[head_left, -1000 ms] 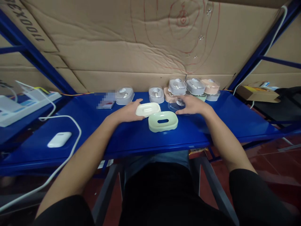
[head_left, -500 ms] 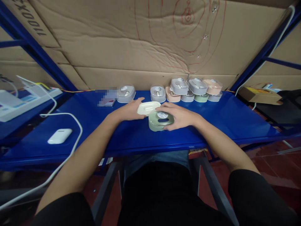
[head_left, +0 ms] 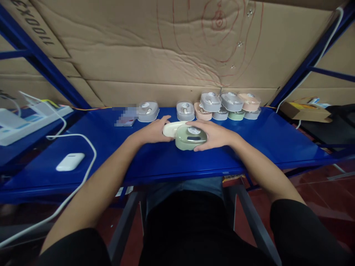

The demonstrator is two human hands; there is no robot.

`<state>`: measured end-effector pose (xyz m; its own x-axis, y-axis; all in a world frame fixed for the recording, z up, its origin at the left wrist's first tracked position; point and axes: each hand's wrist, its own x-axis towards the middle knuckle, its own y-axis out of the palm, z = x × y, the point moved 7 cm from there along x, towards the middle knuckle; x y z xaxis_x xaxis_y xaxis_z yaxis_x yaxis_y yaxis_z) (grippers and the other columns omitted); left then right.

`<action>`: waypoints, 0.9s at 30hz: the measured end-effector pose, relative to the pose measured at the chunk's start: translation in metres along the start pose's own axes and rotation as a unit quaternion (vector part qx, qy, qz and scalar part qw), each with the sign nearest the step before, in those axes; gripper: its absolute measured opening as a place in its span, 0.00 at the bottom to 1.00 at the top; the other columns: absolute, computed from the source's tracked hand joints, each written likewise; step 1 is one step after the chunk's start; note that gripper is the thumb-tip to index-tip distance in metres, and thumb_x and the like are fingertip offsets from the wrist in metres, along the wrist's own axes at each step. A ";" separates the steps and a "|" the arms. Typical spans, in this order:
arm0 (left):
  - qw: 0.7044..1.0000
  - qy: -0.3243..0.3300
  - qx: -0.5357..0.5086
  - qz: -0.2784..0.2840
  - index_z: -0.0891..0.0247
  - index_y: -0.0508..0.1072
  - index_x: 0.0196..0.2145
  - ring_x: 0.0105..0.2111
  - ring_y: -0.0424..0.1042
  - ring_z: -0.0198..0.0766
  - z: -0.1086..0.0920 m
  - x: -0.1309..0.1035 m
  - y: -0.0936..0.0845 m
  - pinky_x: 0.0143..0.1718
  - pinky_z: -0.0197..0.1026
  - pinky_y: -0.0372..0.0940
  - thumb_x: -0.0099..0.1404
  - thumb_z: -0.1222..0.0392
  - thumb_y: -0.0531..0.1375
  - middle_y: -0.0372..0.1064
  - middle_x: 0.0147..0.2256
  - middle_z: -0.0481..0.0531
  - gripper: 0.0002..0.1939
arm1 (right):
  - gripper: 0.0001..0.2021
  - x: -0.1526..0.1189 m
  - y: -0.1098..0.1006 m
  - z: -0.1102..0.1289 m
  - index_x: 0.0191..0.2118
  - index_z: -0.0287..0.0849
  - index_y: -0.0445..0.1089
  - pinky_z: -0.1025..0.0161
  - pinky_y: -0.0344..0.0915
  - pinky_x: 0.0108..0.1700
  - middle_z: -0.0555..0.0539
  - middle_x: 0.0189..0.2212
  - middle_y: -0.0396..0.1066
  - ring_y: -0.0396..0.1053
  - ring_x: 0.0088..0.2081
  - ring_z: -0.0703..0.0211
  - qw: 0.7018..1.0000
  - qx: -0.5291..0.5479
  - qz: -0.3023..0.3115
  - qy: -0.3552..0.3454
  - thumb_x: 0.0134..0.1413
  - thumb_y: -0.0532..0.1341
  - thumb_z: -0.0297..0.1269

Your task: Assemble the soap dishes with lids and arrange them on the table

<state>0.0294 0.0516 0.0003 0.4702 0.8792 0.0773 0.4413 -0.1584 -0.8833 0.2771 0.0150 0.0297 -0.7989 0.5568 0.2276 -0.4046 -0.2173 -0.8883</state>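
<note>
My left hand (head_left: pixel 155 131) grips a cream oval tray (head_left: pixel 169 130) by its left end, over the middle of the blue table. From the right side, my right hand (head_left: pixel 215 135) is wrapped round a green box (head_left: pixel 184 139) with a clear lid, a round sticker and a dark slot on top. The box overlaps the right part of the tray, hiding it. Behind my hands, similar grey, pink and green lidded boxes stand along the back, some stacked; one grey box (head_left: pixel 148 111) is apart at the left.
A white earphone case (head_left: pixel 70 162) and a white cable (head_left: pixel 90 147) lie at the left of the blue table (head_left: pixel 163 162). A phone (head_left: pixel 127 121) rests behind my left hand. Cardboard (head_left: pixel 138 48) covers the back; an open carton (head_left: pixel 306 111) is at the right.
My right hand has tilted the green box and moved it slightly up and right, so it covers more of the cream tray. My left hand has barely moved.
</note>
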 end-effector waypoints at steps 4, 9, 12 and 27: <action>0.998 0.034 -0.056 0.020 0.64 0.56 0.82 0.73 0.74 0.72 -0.021 -0.001 0.014 0.74 0.67 0.68 0.57 0.37 0.76 0.73 0.74 0.73 0.65 | 0.57 -0.001 -0.020 -0.010 0.83 0.49 0.65 0.28 0.62 0.81 0.34 0.79 0.69 0.66 0.79 0.25 0.998 -0.017 -0.061 0.025 0.54 0.81 0.64; 0.992 0.071 -0.108 0.009 0.60 0.56 0.81 0.74 0.73 0.73 -0.044 0.000 0.035 0.73 0.67 0.70 0.57 0.36 0.79 0.71 0.75 0.71 0.66 | 0.57 0.002 -0.012 -0.019 0.83 0.51 0.64 0.27 0.63 0.80 0.35 0.79 0.68 0.66 0.79 0.24 0.997 -0.030 -0.048 0.050 0.53 0.81 0.62; 0.991 0.083 -0.107 -0.013 0.59 0.58 0.81 0.75 0.71 0.72 -0.047 0.000 0.037 0.75 0.66 0.69 0.58 0.36 0.80 0.68 0.77 0.70 0.63 | 0.57 0.003 -0.007 -0.022 0.83 0.49 0.65 0.28 0.66 0.78 0.34 0.79 0.68 0.68 0.77 0.23 0.997 -0.036 -0.038 0.056 0.53 0.81 0.64; 0.987 0.108 -0.116 -0.038 0.58 0.68 0.72 0.70 0.77 0.70 -0.045 0.004 0.034 0.72 0.67 0.71 0.58 0.34 0.79 0.76 0.70 0.68 0.53 | 0.56 0.008 0.016 -0.027 0.84 0.54 0.63 0.29 0.77 0.69 0.36 0.69 0.75 0.75 0.68 0.25 0.999 -0.026 -0.003 0.032 0.58 0.78 0.72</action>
<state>0.0809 0.0292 -0.0088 0.5698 0.7801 0.2584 0.6325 -0.2156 -0.7439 0.2762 0.0383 0.0068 -0.7656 0.6086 0.2087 -0.3842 -0.1722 -0.9071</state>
